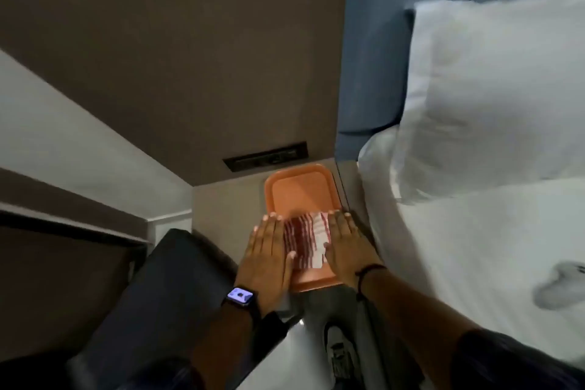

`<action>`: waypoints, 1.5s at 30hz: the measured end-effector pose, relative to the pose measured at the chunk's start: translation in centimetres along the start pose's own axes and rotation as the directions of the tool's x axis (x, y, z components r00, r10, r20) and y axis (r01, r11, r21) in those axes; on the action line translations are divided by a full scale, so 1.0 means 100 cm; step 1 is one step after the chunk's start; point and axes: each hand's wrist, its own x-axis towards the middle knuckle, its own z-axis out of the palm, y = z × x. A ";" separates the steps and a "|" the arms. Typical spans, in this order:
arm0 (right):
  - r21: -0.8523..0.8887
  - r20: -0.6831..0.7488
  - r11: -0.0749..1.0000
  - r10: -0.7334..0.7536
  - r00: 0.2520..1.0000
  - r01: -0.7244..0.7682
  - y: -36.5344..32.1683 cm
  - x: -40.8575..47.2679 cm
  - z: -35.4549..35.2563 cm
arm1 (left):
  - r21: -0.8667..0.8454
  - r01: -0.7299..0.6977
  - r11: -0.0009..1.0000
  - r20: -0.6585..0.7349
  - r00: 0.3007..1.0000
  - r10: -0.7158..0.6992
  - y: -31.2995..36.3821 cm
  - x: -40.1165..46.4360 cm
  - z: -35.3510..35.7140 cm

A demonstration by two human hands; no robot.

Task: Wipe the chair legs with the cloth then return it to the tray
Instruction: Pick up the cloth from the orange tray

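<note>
Far left: dim brown wall panel [164, 51] overhead, pale sloping surface [63, 142] below it. Lower left, dark padded chair [177, 275], just beside the left forearm. Black-strapped smartwatch with a lit screen [240, 297] on that wrist.

Left hand [267, 258] laid flat, fingers straight and together, palm down, gripping nothing; thumb tip touching the left edge of the red-and-white striped folded cloth [305, 239]. Resting over the left rim of the orange rectangular plastic tray [297, 187].

Cloth down in the near half of the tray, folded, lying between the two hands. Far half of the tray bare. Tray sitting on a beige bedside surface [221, 215], with a dark rectangular switch panel [265, 157] on the wall just behind it.

Right hand [345, 244] likewise flat and spread out, palm down, fingers extended, pressing along the cloth's right edge and the tray's right rim; nothing pinched or grasped. Dark cord bracelet [368, 271] on that wrist.

Farther right: blue upholstered headboard [370, 57], white pillow [493, 98] leaning against it, white bedsheet [459, 247] filling the right side. Small grey blurred object [558, 290] lying on the sheet, too soft to identify.
</note>
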 end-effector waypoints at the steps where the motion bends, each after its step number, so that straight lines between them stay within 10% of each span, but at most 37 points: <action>1: 0.015 0.051 1.000 -0.012 0.999 0.012 0.007 0.026 0.022 | 0.005 0.012 1.000 0.029 1.000 -0.012 -0.008 0.011 0.028; 12: -0.085 0.016 0.995 -0.048 0.999 0.049 0.012 0.157 0.081 | 0.044 -0.024 0.999 0.374 0.927 0.006 -0.061 0.046 0.173; 18: 0.513 0.123 0.854 -0.174 0.977 0.087 -0.001 0.122 0.079 | 0.127 -0.117 0.985 0.455 0.889 0.047 -0.054 0.049 0.163; 22: 0.957 0.244 0.143 0.068 0.967 -0.252 -0.027 0.064 0.097 | 0.112 -0.125 0.986 0.410 0.909 0.069 -0.040 0.029 0.150; 26: 0.765 0.446 -0.554 0.085 0.891 -0.329 -0.057 0.003 0.106 | 0.138 -0.179 0.974 0.426 0.899 0.105 -0.038 -0.017 0.124; 29: 0.642 0.469 -0.734 0.148 0.871 -0.221 -0.077 -0.058 0.100 | 0.109 -0.215 0.970 0.390 0.907 0.158 -0.037 -0.058 0.085; 35: 0.612 0.310 -0.782 0.378 0.872 0.122 -0.101 -0.218 0.079 | 0.260 -0.326 0.909 0.262 0.930 0.258 -0.042 -0.174 -0.013; 45: 0.734 0.351 -0.656 0.586 0.731 0.174 -0.160 -0.420 0.215 | 0.401 -0.408 0.820 0.283 0.907 0.312 -0.031 -0.384 -0.015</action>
